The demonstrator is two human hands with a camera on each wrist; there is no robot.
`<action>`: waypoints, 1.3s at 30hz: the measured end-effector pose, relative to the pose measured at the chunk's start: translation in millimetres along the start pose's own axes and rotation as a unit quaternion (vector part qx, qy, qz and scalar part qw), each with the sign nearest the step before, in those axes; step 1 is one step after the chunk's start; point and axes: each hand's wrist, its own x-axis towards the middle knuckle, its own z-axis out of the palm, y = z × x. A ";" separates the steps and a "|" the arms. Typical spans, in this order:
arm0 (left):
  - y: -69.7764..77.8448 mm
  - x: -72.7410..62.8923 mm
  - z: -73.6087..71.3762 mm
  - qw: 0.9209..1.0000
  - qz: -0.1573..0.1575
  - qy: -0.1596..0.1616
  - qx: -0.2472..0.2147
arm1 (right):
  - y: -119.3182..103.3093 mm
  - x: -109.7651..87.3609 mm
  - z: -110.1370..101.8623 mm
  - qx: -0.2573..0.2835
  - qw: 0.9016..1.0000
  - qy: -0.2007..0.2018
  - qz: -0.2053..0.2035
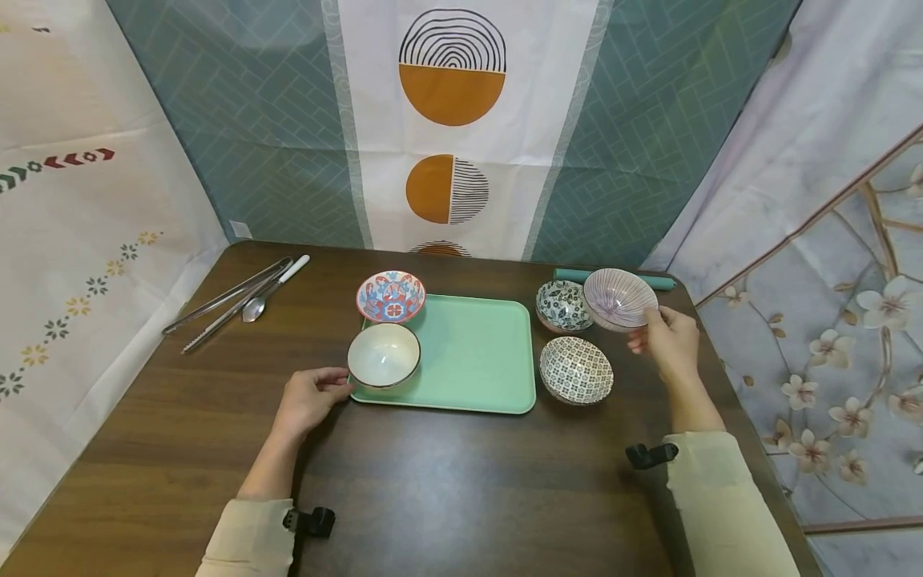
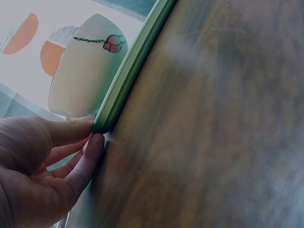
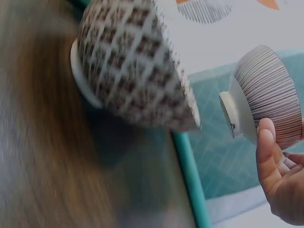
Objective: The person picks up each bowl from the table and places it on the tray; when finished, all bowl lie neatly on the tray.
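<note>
My left hand pinches the near left corner of the green tray between thumb and fingers. A cream bowl with a dark rim stands on that corner, beside the hand. Behind it, a red and blue patterned bowl sits at the tray's far left corner. In my right hand is a purple striped bowl, gripped by its side and lifted; its foot shows off the table in the right wrist view. Nearest to it are a dark floral bowl and a brown checked bowl, right of the tray.
Metal tongs and a spoon with a white handle lie at the table's back left. A teal roll lies along the back right edge. Hanging cloths enclose the dark wooden table at the back and sides.
</note>
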 end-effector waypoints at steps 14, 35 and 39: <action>-1.3 -3.7 -2.3 1.000 -0.009 -0.004 0.002 | -20.9 -11.3 50.4 -0.005 0.996 -0.081 -0.040; 0.9 -4.5 -1.5 1.000 -0.008 0.000 0.004 | -23.4 -33.6 133.9 -0.025 0.984 -0.173 -0.027; 1.8 -2.5 -0.6 1.000 -0.002 -0.001 0.002 | -25.0 -36.0 143.2 -0.031 0.981 -0.189 -0.031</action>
